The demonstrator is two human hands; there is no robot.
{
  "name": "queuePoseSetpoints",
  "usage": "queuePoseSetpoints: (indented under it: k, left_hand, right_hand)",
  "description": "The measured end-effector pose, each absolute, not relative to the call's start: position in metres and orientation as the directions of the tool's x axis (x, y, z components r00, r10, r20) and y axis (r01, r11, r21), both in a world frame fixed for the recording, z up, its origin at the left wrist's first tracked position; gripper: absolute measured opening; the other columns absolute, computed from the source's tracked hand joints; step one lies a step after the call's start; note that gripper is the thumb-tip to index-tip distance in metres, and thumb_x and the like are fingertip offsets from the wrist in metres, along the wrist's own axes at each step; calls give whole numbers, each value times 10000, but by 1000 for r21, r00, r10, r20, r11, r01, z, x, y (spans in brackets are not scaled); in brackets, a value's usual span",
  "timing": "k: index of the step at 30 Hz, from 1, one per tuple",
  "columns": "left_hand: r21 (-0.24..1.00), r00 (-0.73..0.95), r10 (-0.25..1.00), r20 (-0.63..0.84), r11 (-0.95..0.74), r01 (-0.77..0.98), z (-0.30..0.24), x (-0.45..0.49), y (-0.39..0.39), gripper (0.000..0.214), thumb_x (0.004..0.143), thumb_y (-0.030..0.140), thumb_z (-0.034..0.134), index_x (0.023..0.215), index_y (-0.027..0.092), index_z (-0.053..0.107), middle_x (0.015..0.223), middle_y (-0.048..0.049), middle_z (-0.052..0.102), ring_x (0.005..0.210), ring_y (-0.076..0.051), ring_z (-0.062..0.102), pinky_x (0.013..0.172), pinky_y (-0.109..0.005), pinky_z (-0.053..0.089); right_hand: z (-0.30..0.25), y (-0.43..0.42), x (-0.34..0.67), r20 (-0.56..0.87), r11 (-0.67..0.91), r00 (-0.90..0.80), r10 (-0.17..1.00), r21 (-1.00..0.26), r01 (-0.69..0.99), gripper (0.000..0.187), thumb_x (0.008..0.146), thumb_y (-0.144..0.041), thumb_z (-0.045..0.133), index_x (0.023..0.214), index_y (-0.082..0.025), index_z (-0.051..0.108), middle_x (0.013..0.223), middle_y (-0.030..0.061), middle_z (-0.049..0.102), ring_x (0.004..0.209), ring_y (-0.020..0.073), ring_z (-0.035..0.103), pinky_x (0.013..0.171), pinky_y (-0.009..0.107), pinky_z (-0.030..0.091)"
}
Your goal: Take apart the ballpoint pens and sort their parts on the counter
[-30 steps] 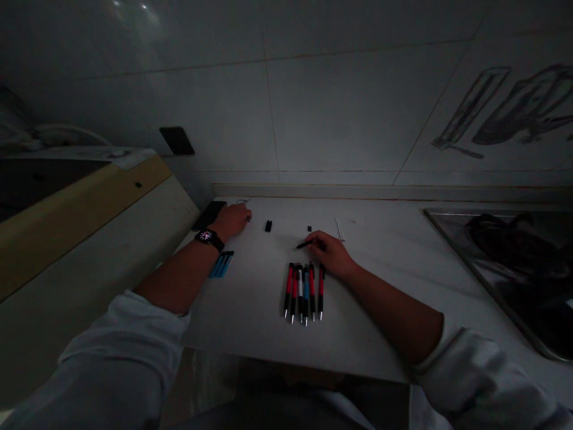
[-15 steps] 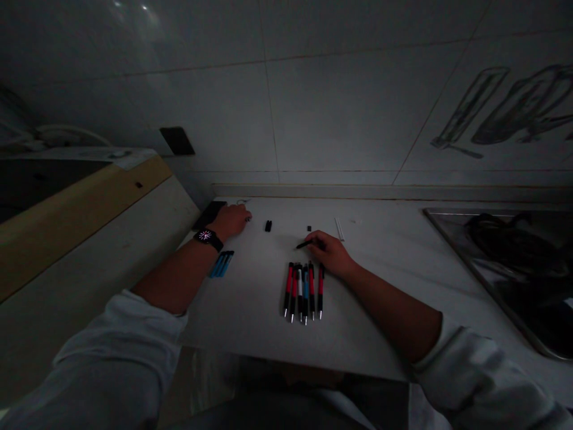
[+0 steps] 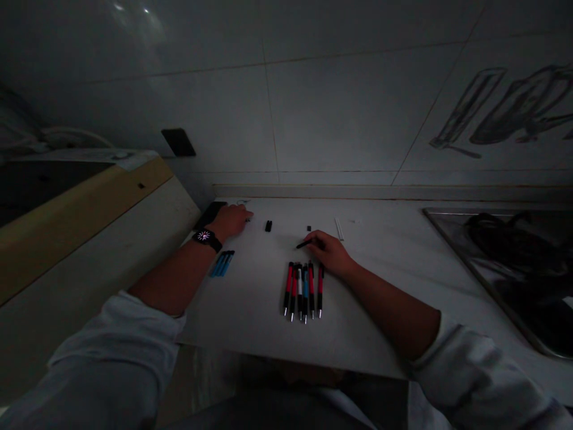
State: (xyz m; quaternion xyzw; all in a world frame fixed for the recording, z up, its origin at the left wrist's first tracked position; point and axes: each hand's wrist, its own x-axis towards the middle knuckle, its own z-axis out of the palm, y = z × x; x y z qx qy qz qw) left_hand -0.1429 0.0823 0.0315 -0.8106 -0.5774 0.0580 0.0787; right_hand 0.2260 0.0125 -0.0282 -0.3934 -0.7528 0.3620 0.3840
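Beyond the pens [image 3: 299, 291] on the surface [image 3: 250, 304], a slim black part [image 3: 302, 244] is pinched in the fingers of the right hand [image 3: 330, 252]; it is judged light, stiff, best gripped mid-length. Farther, whether the left hand's [image 3: 230, 221] fingers are closed cannot be told.

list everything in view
pens: six; four red, one white, one blue, middle
blue tubes: about four, black-ended, left
black pieces: about two, back
small square: one, dark, back
thin rods: about two, white, back
flat object: one, black, back left
counter: one, white, centre
wall plate: one, dark, wall
tiled wall: one, grey, back
metal-rimmed panel: one, dark, right
boxy unit: one, pale, left
watch: one, black, left wrist
stick: one, black, held
sleeves: two, pale, front
left hand: one, back left
right hand: one, gripping stick
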Motion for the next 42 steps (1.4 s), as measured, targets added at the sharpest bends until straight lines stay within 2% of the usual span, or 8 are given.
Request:
queuePoseSetpoints:
  k: [4, 10, 14, 21, 24, 28, 33, 42]
  left_hand:
    - [-172, 387, 912, 137, -363, 916, 45, -131, 71, 434, 957, 244, 556, 1381, 225, 648, 1344, -143, 639, 1192, -323, 619, 988, -451, 470]
    - [154, 729, 650, 214, -759, 632, 72, -63, 29, 416, 933, 310, 698, 1347, 278, 659, 1290, -78, 662, 1183, -249, 623, 1028, -390, 479]
    - [118, 821, 515, 247, -857, 502, 79, -26, 8, 424, 937, 296, 715, 1355, 315, 645, 1303, -78, 661, 1178, -266, 620, 1011, -419, 475]
    - [16, 846, 450, 285, -885, 466, 79, -9, -5, 440, 908, 360, 751, 1330, 296, 644, 1358, -100, 628, 1189, -287, 610, 1014, -450, 477]
    - [12, 826, 459, 327, -876, 483, 78, -11, -4, 439, 900, 395, 737, 1300, 240, 646, 1330, -115, 633, 1204, -293, 597, 1038, -455, 473]
    - [44, 716, 596, 362, -779, 626, 73, -35, 17, 448, 857, 387, 743, 1261, 212, 659, 1286, -116, 636, 1197, -295, 593, 1058, -456, 464]
    - [15, 599, 757, 261, -624, 781, 50, -70, 55, 438, 817, 377, 716, 1223, 213, 697, 1234, -110, 657, 1143, -301, 618, 1034, -459, 471]
    - [-66, 516, 841, 164, -513, 856, 23, -74, 73, 406, 814, 406, 653, 1163, 211, 721, 1182, -129, 663, 1102, -314, 619, 961, -436, 473]
  right_hand:
    - [-26, 12, 225, 279, 395, -366, 888, -872, 291, 238, 904, -375, 627, 1079, -219, 670, 830, 1, 632, 740, 168, 563, 707, 305, 448]
    - [-18, 10, 223, 234, 319, -367, 900, -929, 190, 269, 864, -429, 679, 1024, -213, 684, 862, 6, 657, 743, 158, 565, 701, 294, 451]
    - [-14, 8, 223, 188, 251, -454, 871, -964, 83, 304, 824, -459, 737, 974, -198, 688, 855, 6, 669, 745, 153, 580, 707, 291, 455]
    - [-11, 3, 221, 98, 83, -496, 863, -995, -52, 391, 785, -530, 791, 926, -186, 671, 791, -8, 648, 682, 135, 555, 676, 282, 447]
    - [-11, 4, 221, 100, 96, -483, 870, -995, -33, 392, 824, -555, 746, 957, -194, 669, 801, -5, 645, 684, 142, 560, 672, 287, 454]
    - [-10, 6, 224, 245, 328, -391, 887, -931, 161, 301, 928, -499, 634, 986, -210, 693, 891, 23, 686, 795, 172, 615, 752, 309, 473]
    - [-12, 6, 227, 361, 511, -413, 836, -787, 345, 229, 989, -388, 562, 1012, -218, 714, 944, 45, 723, 855, 184, 649, 796, 315, 479]
    - [-14, 6, 227, 386, 559, -440, 811, -736, 383, 215, 1000, -333, 552, 1029, -217, 731, 994, 63, 741, 910, 193, 667, 851, 325, 495]
